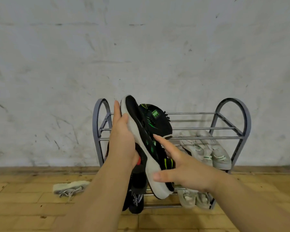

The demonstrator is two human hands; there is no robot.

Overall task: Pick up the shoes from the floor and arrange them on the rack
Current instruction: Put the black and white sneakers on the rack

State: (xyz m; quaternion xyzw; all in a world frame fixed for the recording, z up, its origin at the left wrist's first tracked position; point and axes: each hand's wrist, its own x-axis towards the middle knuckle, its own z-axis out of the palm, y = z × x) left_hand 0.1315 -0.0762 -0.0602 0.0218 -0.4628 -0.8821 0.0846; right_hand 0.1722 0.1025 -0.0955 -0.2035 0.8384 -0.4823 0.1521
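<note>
Black knit and a pale foam sole are what is held. The black shoe (151, 169) is gripped near its toe by the left hand (122, 136), with the thumb laid over the sole's edge. It is pinched at the heel by the right hand (184, 168), thumb on the sole and fingers spread on the upper. The shoe is carried tilted on its side, toe up, in front of the left half of the rack (199, 113).

To be set well, it is best turned sole-down and lowered beside the matching shoe (157, 121) already lying on the top tier, so that the sole is borne by two rails rather than slipped between them. Open room is judged to lie to the right along the top rails. The left arch stands close to the left hand and should be cleared.

Pale shoes (208, 148) are seen on the middle tier at the right, and dark shoes (136, 200) at the lower left. One grey shoe (70, 187) is left on the wooden floor (23, 206), well to the left.
</note>
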